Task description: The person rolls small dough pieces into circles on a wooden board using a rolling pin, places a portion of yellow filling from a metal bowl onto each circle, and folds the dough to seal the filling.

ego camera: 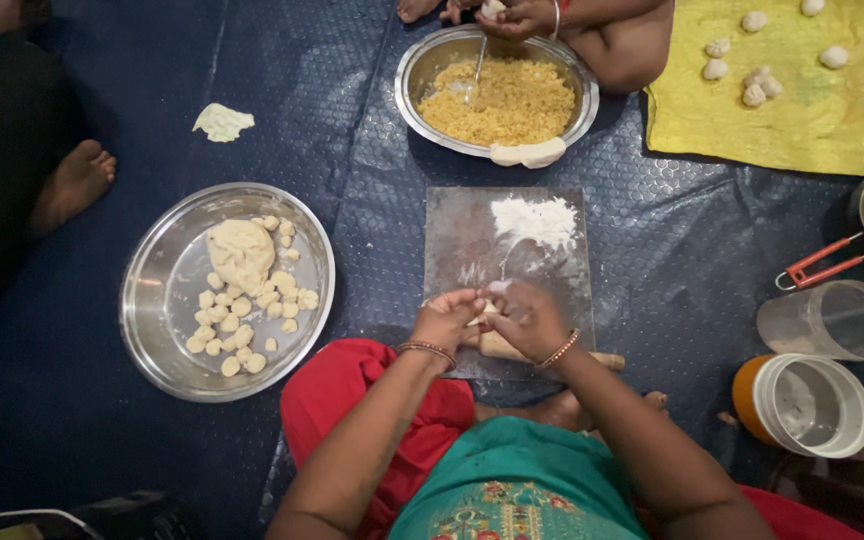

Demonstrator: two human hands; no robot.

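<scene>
Dough piece (483, 312) sits pinched between your left hand (446, 318) and right hand (524, 318), both grasping it; press evenly, keeping it above the rolling pin (500, 347) beneath your palms.

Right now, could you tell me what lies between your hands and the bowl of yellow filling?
In the head view, a pile of white flour on the grey board lies between the hands and the bowl, whose near rim carries a dough strip.

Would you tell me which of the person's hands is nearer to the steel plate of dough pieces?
Left. The left hand sits just right of the steel plate, apart from its rim; the right hand lies farther right, over the board.
</scene>
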